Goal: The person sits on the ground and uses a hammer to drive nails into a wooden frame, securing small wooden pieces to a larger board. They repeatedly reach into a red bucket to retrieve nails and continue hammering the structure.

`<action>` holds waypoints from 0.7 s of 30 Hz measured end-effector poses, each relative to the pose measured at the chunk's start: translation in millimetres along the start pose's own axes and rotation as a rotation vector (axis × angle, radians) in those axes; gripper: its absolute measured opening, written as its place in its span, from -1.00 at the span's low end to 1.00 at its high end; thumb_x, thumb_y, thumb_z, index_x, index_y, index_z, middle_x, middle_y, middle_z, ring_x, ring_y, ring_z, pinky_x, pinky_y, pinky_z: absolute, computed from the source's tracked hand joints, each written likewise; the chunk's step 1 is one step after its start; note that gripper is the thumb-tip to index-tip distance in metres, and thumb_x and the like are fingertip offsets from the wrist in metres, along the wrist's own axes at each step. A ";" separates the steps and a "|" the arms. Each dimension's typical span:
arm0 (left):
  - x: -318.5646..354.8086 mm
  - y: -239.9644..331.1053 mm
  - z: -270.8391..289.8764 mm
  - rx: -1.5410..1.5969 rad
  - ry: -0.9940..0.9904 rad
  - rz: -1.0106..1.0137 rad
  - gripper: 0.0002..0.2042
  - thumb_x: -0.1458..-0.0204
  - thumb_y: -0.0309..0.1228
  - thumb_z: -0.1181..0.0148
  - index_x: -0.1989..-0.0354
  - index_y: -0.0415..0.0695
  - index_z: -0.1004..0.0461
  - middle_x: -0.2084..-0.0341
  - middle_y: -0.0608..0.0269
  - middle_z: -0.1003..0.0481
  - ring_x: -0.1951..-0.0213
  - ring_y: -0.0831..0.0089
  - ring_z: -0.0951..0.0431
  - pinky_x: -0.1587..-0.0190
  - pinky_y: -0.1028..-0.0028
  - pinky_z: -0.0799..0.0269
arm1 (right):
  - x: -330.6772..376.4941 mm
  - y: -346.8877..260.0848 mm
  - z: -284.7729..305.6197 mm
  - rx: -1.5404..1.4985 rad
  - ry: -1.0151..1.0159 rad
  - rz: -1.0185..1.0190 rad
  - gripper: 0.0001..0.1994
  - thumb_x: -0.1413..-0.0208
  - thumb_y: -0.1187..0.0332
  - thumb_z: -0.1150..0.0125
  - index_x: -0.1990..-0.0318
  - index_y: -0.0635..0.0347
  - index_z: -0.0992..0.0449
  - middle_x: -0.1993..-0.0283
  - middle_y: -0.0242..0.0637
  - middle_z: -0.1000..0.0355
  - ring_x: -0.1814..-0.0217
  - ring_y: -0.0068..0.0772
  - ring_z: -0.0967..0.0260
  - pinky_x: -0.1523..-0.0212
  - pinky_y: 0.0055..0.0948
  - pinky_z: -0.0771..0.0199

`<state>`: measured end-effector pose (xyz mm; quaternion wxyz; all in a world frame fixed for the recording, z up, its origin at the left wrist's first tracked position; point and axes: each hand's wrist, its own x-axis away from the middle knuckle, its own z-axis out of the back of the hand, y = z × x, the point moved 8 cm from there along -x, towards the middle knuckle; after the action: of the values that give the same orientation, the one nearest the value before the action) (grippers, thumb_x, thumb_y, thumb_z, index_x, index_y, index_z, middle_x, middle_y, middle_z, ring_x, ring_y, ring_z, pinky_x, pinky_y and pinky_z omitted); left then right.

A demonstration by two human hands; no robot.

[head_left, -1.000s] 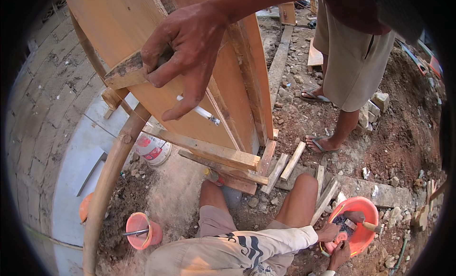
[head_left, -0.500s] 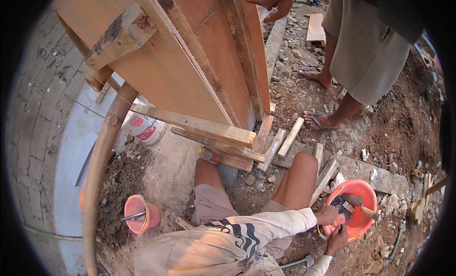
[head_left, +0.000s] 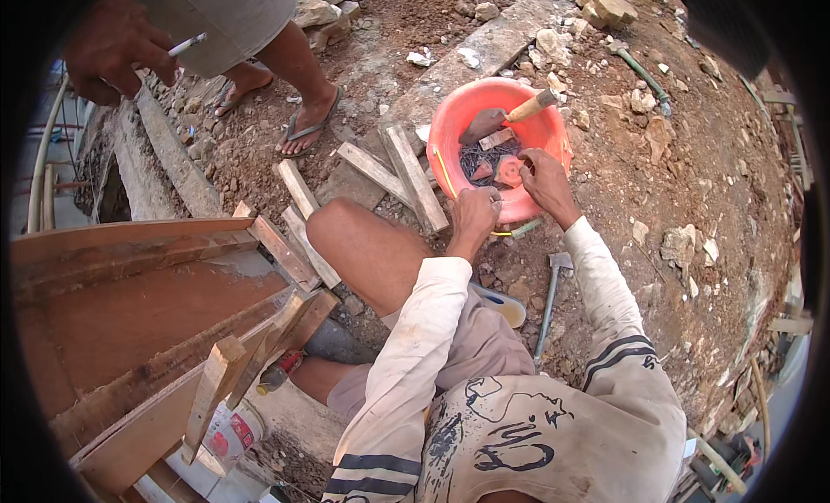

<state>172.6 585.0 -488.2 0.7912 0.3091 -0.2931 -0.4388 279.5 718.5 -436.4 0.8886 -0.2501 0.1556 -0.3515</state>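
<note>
A round orange-red bucket (head_left: 451,114) stands on the dirt in front of me. My left hand (head_left: 475,216) is at its near rim, fingers curled closed. Over the right side of the opening, my right hand (head_left: 548,185) has thumb and fingers pinched together. What either hand holds is too small to make out. Beside the right fingertips sits a red round reel-like piece (head_left: 510,171). Dark nails (head_left: 477,161) cover the bucket's bottom, with a small wood block (head_left: 496,140) among them. A tool with a wooden handle (head_left: 532,106) leans against the far rim.
A hammer (head_left: 551,306) lies between my arms, near a yellowish container (head_left: 503,307). Wood offcuts (head_left: 415,176) lie left of the bucket. A wooden panel form (head_left: 147,330) stands at lower left. Another person's hand (head_left: 121,49) holds a cigarette. Stones and a green-handled tool (head_left: 641,77) lie beyond.
My view has swung to the right, so the bucket now appears nearer the upper middle and the panel at lower left. Both hands stay at the bucket, the right still beside the red reel-like piece.
</note>
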 end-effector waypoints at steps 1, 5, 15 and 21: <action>0.7 -0.5 -4.6 -0.031 -0.021 -0.001 -0.80 -0.01 -0.27 -0.29 0.25 -0.01 -0.73 0.34 -0.02 -0.67 0.19 -0.02 -0.68 0.04 0.05 -0.55 | -6.9 2.6 -5.2 0.008 -0.030 -0.018 -0.76 -0.14 0.40 -0.20 0.07 0.33 -0.56 0.16 -0.01 -0.56 0.09 0.01 -0.57 0.02 -0.08 -0.55; 9.0 1.5 -13.8 -0.071 -0.037 -0.021 -0.83 -0.01 -0.31 -0.28 0.27 -0.01 -0.73 0.36 -0.07 -0.66 0.20 -0.08 -0.66 0.07 0.02 -0.54 | -28.8 35.8 -55.8 0.212 -0.307 -0.094 -0.69 -0.10 0.30 -0.24 0.07 0.30 -0.57 0.13 0.08 -0.55 0.02 0.08 -0.56 -0.04 -0.04 -0.55; 12.9 5.5 -15.0 -0.089 -0.102 -0.013 -0.80 -0.01 -0.29 -0.32 0.21 -0.03 -0.73 0.33 -0.04 -0.67 0.19 -0.06 -0.67 0.08 0.04 -0.55 | -25.1 22.6 -147.4 0.536 -0.345 0.426 -0.69 -0.22 0.11 -0.23 0.05 0.12 -0.59 0.09 0.01 -0.54 -0.02 0.08 -0.55 0.00 0.12 -0.50; 17.2 -9.5 -18.0 -0.099 -0.083 0.012 -0.80 -0.01 -0.29 -0.33 0.21 -0.03 -0.73 0.34 -0.02 -0.67 0.20 -0.03 -0.68 0.07 0.08 -0.55 | -46.8 12.9 -104.6 0.416 -0.401 0.340 -0.75 -0.11 0.24 -0.30 0.18 0.23 -0.55 0.29 -0.01 -0.58 0.20 0.13 -0.59 0.20 0.05 -0.56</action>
<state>188.5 570.1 -503.5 0.7954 0.2494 -0.3054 -0.4603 206.2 724.4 -525.3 0.9795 -0.0983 -0.0581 -0.1662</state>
